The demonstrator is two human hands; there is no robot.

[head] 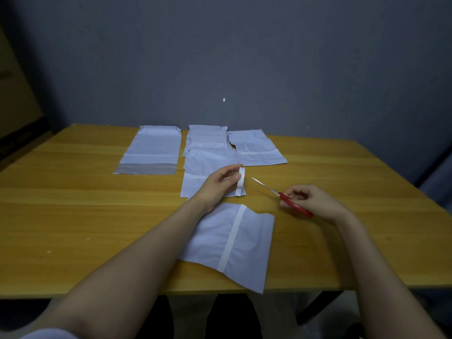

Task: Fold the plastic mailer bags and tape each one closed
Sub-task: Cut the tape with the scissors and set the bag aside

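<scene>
While the left hand [220, 183] pinches a short white strip of tape [241, 181] upright between thumb and fingertips, the nearest mailer bag [220, 241] lies flat at the near edge of the bench [73, 204], one corner hanging just over that edge and the left forearm crossing its left side. A white band [233, 238] runs across this bag from its far edge to its near one. Just beyond it a second bag [198, 172] lies partly under the left hand. Along the far edge of the bench sit three more: a bag with a grey flap [151, 150] to the left, a middle bag [206, 137] overlapped by the second bag, and a right-side bag [256, 149] beside it. Toward the right of the bench, the right hand [310, 200] curls its fingers round the red handles of a pair of scissors [286, 198], whose blades look closed and point toward the tape without touching it. A grey wall [269, 57] stands behind the bench
</scene>
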